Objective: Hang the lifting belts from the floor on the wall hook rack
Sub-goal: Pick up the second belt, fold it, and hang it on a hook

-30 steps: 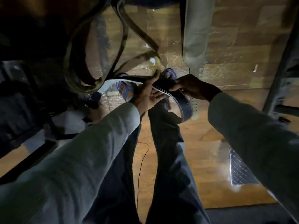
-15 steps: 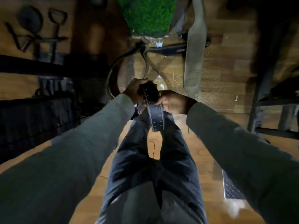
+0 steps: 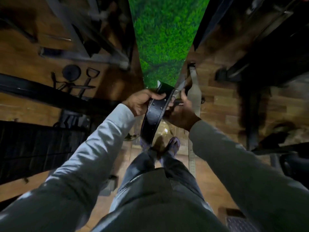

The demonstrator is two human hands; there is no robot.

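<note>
A black leather lifting belt (image 3: 153,118) with white stitching and rivets is held in front of me at chest height. My left hand (image 3: 142,102) grips its upper part from the left, thumb over the top edge. My right hand (image 3: 179,109) grips the belt's right side, near its buckle end, which is partly hidden. The belt's lower length hangs down toward my feet. A pale grey belt (image 3: 195,91) hangs on the wood wall just behind my right hand. The hook holding it is too dark to make out.
A green turf panel (image 3: 163,39) fills the wall straight ahead. Dark cable handles and a round plate (image 3: 71,72) hang on the left wall above a black rack (image 3: 38,148). Dark gym machine frames (image 3: 260,67) stand to the right. Wood floor lies below my legs.
I have stood up and my view has risen from the floor to the wall. Both hands lifted the black belt from near my feet to chest height.
</note>
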